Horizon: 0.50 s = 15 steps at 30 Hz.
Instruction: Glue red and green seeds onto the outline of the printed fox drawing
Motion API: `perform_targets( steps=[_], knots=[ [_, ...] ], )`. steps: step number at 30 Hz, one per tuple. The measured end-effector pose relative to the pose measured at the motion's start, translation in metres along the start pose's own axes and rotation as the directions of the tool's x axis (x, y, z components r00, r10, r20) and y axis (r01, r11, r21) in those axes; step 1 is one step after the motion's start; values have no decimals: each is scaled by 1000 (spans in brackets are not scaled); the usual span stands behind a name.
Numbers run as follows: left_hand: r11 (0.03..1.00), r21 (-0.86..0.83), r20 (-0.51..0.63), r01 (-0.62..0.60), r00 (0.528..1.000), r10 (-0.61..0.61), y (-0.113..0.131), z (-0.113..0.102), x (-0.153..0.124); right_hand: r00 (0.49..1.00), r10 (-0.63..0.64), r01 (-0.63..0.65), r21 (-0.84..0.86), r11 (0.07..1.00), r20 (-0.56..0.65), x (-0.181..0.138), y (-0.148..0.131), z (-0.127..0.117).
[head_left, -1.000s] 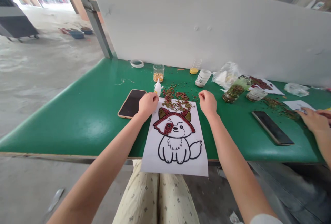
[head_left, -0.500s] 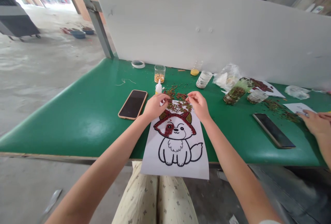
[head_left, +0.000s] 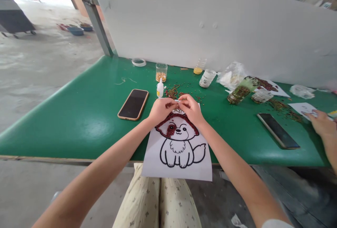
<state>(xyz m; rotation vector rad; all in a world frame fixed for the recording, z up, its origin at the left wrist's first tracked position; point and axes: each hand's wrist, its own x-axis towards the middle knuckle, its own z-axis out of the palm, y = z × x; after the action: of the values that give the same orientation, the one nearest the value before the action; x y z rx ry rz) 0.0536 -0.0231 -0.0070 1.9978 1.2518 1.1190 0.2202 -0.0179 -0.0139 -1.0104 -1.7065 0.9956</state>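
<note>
A white sheet of paper [head_left: 155, 165] with a black-outlined cartoon fox hangs over the table's front edge. Dark red beans fill the fox's head border and one eye patch. At the sheet's top edge, my left hand [head_left: 162, 108] and my right hand [head_left: 191, 108] meet with fingers closed. A bit of white paper shows between the fingertips, though the grip is partly hidden. Loose red and green beans [head_left: 172, 91] lie just beyond my hands. A white glue bottle [head_left: 160, 89] stands upright behind my left hand.
On the green table [head_left: 86, 115] lie a phone [head_left: 133, 104] at left and another phone [head_left: 278, 131] at right. Behind stand a cup of corn kernels [head_left: 161, 73], a white cup [head_left: 207, 78] and a tipped bean jar [head_left: 242, 90]. Another person's hand [head_left: 322, 122] works at far right.
Both hands have moved inward along the sheet's top edge until they meet. Beans seen between them on the upper sheet are now mostly covered. The view has shifted slightly.
</note>
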Motion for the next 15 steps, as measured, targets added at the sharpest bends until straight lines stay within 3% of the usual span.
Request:
perform_targets(
  steps=[6,11,15],
  knots=[
    [984,173,-57,38,998,-29,-6,-8,4,999,19,-16,64,998,-50,2,1,0],
    [850,498,-141,174,983,-118,-15,-14,5,977,34,-24,49,999,-213,5,1,-8],
    [782,587,-122,212,977,-173,-19,-18,5,962,150,-109,182,977,-229,7,4,-14]
  ],
)
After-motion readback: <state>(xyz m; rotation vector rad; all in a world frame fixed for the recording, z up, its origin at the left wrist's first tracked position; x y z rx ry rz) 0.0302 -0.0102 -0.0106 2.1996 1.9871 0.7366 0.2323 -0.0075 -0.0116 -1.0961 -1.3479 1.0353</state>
